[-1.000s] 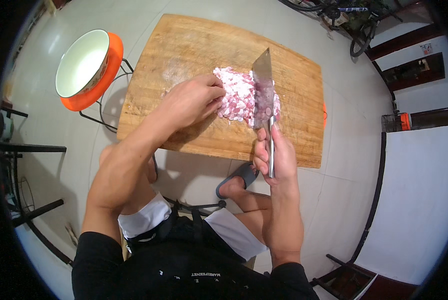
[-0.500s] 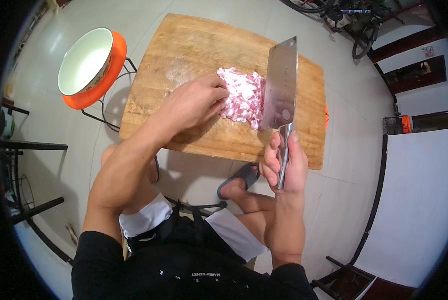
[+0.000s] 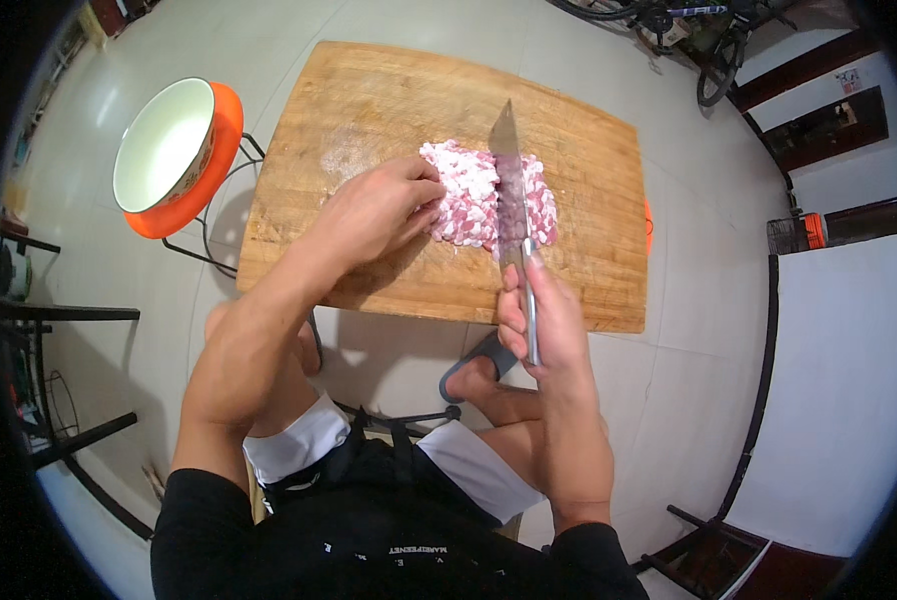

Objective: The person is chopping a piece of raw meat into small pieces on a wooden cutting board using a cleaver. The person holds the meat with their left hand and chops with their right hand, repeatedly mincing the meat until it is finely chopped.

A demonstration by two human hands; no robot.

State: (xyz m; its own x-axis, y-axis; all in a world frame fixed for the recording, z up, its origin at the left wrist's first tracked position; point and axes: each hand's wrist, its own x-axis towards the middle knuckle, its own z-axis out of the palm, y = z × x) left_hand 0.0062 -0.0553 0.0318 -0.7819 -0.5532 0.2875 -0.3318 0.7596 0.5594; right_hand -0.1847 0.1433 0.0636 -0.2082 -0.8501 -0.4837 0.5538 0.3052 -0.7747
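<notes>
A heap of chopped pink-and-white meat (image 3: pixel 461 192) lies on a thick wooden cutting board (image 3: pixel 399 90). My left hand (image 3: pixel 384 210) rests on the board with its fingers curled and pressed against the heap's left side. My right hand (image 3: pixel 551 325) is closed around the metal handle of a cleaver (image 3: pixel 510 165). The blade stands nearly edge-down in the meat, pointing away from me. It parts a strip of meat on its right from the larger portion on its left. The fingertips of my left hand are partly hidden.
Left of the board, a white enamel bowl (image 3: pixel 166 145) sits on an orange stool (image 3: pixel 227 130) with black metal legs. My knees and a grey slipper (image 3: pixel 479 365) are below the board's near edge. A bicycle (image 3: pixel 709 40) stands at the far right.
The cleaver has come left and down, turning from broadside beside the meat to edge-down in it. A strip of meat now lies right of the blade. My left hand stays against the heap.
</notes>
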